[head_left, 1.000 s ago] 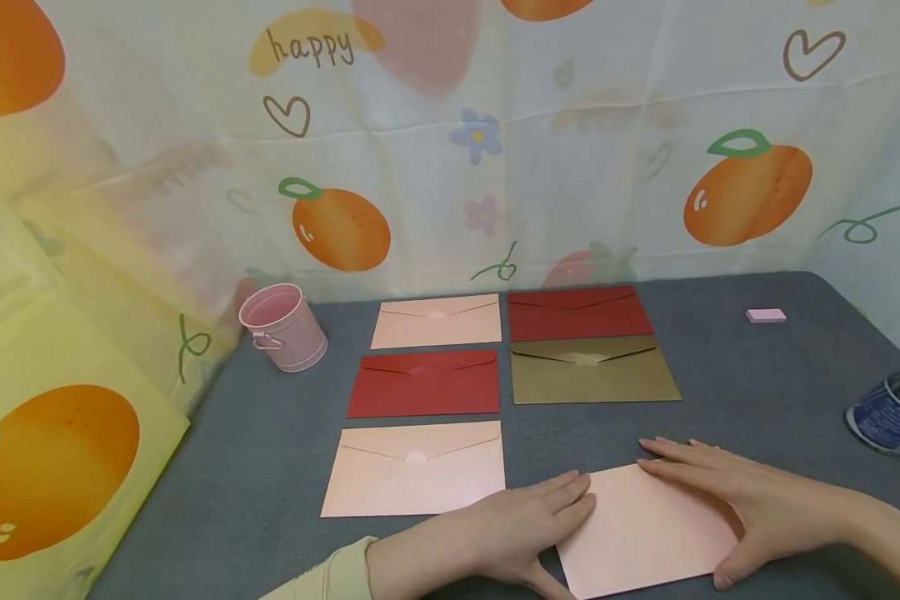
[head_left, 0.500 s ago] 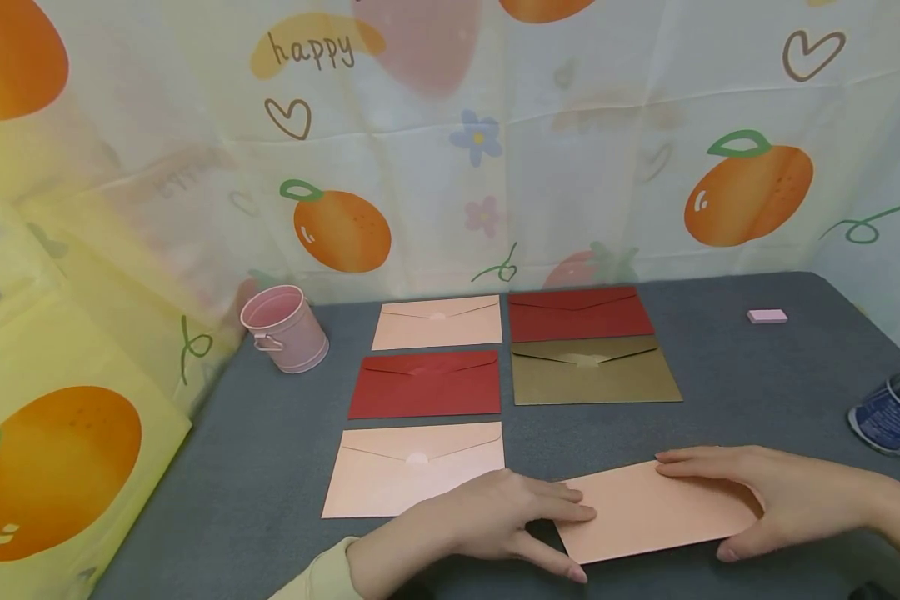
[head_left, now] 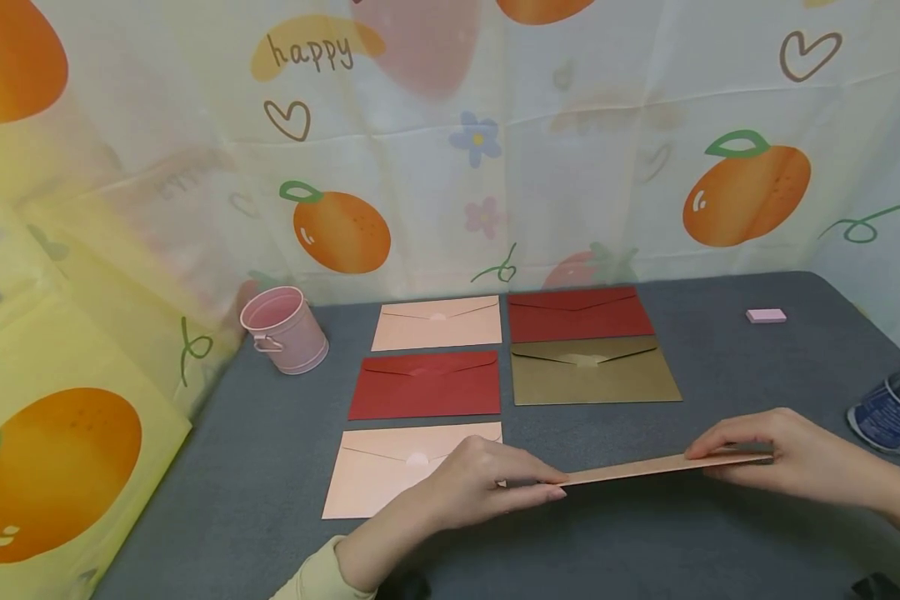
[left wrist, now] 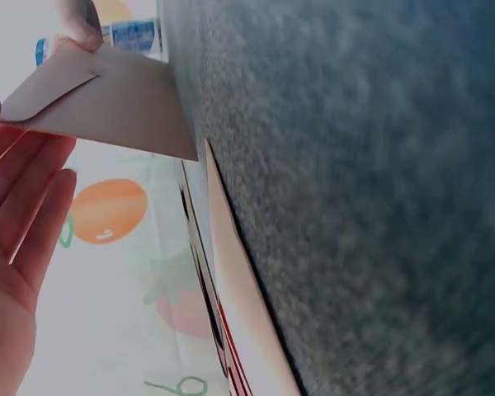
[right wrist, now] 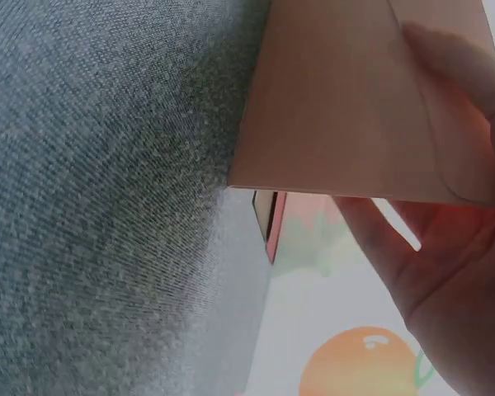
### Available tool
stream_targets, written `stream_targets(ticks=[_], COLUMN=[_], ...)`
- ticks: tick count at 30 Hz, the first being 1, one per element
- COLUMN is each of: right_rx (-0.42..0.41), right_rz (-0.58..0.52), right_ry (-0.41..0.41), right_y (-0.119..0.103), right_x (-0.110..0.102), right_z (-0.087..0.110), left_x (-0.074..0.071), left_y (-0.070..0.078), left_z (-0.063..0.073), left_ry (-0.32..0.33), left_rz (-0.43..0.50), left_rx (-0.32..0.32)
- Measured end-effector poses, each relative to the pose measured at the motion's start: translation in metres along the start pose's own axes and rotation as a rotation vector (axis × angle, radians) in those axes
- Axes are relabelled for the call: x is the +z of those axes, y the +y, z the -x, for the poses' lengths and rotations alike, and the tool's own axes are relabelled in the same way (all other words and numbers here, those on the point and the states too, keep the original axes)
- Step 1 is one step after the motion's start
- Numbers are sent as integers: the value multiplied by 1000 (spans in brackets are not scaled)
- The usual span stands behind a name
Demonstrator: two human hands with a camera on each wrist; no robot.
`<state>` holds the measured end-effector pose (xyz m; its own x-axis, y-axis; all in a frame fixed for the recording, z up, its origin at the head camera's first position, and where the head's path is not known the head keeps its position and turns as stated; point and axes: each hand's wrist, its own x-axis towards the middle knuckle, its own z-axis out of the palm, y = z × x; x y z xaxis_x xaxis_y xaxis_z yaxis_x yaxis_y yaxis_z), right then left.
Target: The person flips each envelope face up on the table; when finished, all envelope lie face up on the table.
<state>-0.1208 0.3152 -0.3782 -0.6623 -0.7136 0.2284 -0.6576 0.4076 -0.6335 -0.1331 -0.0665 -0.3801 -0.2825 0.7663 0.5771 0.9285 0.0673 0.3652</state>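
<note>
A pale pink envelope [head_left: 630, 471] is raised over the dark table and seen almost edge-on in the head view. My left hand [head_left: 480, 483] pinches its left end between thumb and fingers. At the opposite end, my right hand [head_left: 780, 458] grips it, thumb on the flap side [right wrist: 338, 107] and fingers behind. The flap and its seam show in both wrist views. Beside my left hand lies another pale pink envelope [head_left: 390, 483], partly covered by that hand. Behind it are a red envelope [head_left: 423, 392] and a third pale pink one [head_left: 450, 331].
A dark red envelope [head_left: 581, 310] and a gold envelope [head_left: 596, 383] lie right of the column. A pink bucket [head_left: 292, 337] stands at the back left. A small pink block [head_left: 766, 316] sits back right; a blue pen cup [head_left: 887, 421] is at the right edge.
Both hands have lifted the pale pink envelope and tipped it from nearly flat to edge-on. My right hand moved right and up; my left hand closed on the left end.
</note>
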Motion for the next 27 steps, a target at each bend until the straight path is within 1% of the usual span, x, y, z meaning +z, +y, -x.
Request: stream_targets(ticks=[2, 5, 6, 8, 11, 13, 17, 20, 22, 24, 27], right_rx=[-14, 6, 28, 96, 191, 240, 282, 309, 328, 354, 395], right_rz=[38, 106, 113, 103, 66, 46, 18, 1, 0, -14, -35], right_ry=[63, 162, 185, 216, 239, 248, 262, 268, 269, 269, 264], right_y=[-2, -4, -5, -8, -12, -14, -14, -13, -11, -10, -7], right_x=[2, 4, 5, 5, 5, 5, 6, 7, 7, 8, 9], right_z=[-3, -6, -7, -10, -15, -18, -25, -28, -30, -33, -35], left_x=[-1, -2, -3, -3, -3, -2, -1, -1, -2, -2, -3], left_y=[-1, -5, -6, -8, -13, -16, -21, -22, -22, -23, -25], left_z=[-1, -2, -3, -4, -4, -4, -4, -4, -5, -6, -7], left_ry=[30, 84, 103, 140, 214, 266, 356, 398, 414, 423, 426], left_rz=[-34, -79, -86, -66, 10, 74, 172, 240, 276, 311, 392], left_rx=[9, 11, 2, -42, -138, -206, -361, -490, -570, -646, -751])
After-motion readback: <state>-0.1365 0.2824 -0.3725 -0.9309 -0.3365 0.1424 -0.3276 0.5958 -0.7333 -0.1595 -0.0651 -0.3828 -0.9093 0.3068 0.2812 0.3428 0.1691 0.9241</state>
